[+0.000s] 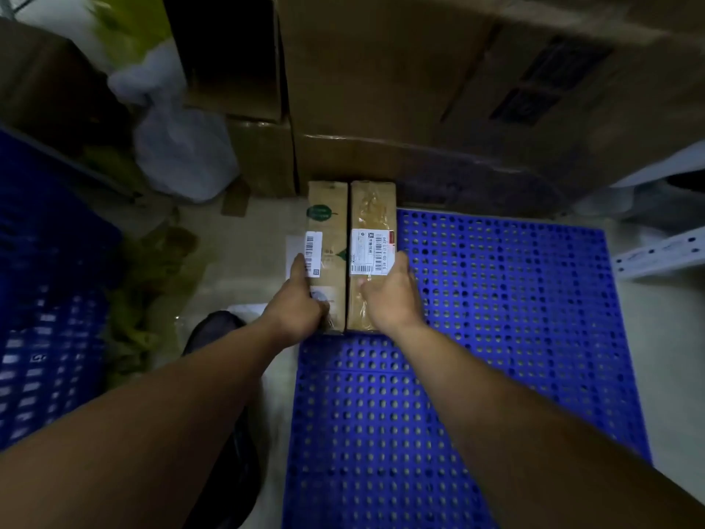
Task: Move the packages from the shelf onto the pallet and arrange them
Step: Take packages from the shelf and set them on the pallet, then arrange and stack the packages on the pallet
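Gripping one each, the left hand [301,299] holds the green-printed brown cardboard package [327,227] and the right hand [393,295] the tape-wrapped brown cardboard package [372,208]. The two touch side by side at the far left corner of the blue perforated plastic pallet [496,299]. A leftward shove could tip the green-printed one off the edge.

The scene is dimly lit, and its edges are lost in shadow. A pale, glossy floor [244,269] is seen just left of the fingers [401,263]. Beyond the fingers, large brown cardboard cartons [419,89] are stacked, and an open carton [229,51] with a dark inside is set beyond and to the left. A white plastic bag [179,147] is slumped there. Well to the left of the fingers a blue slotted crate [45,318] is placed, with crumpled yellow-green wrapping [141,292] strewn between. Far to the right, a pale slotted metal beam [663,253] is seen.
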